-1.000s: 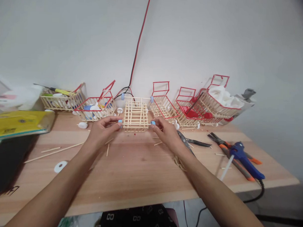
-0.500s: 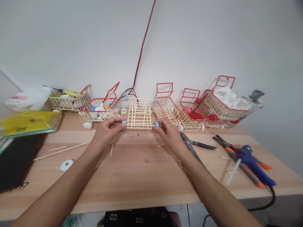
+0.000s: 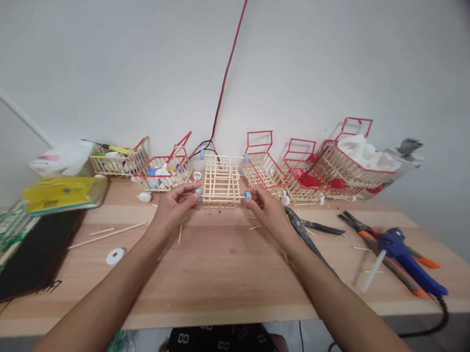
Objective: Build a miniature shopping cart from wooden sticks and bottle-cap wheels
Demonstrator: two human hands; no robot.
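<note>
A small cart of thin wooden sticks [image 3: 222,184] is upside down at the middle of the table, its slatted underside facing up. My left hand [image 3: 176,207] pinches the near left blue wheel [image 3: 198,193] between thumb and fingers. On the opposite end of the same axle, my right hand [image 3: 270,212] grips the near right blue wheel [image 3: 247,195]. Two more blue wheels sit on the far axle, one at the left [image 3: 202,154] and one at the right [image 3: 246,158]; neither is touched. My fingers partly cover both near wheels.
Finished stick carts with red rims stand along the wall, left [image 3: 163,179] and right [image 3: 264,172]. Black-handled cutters [image 3: 306,235], orange-handled pliers [image 3: 397,269] and a blue glue gun [image 3: 405,256] lie right. Left are a white disc [image 3: 115,256], loose sticks [image 3: 107,235] and a yellow packet [image 3: 64,194].
The whole scene has shifted slightly right in view as the camera turned a little left. Both hands stay on the near wheels, and the cart keeps its place among the others.
</note>
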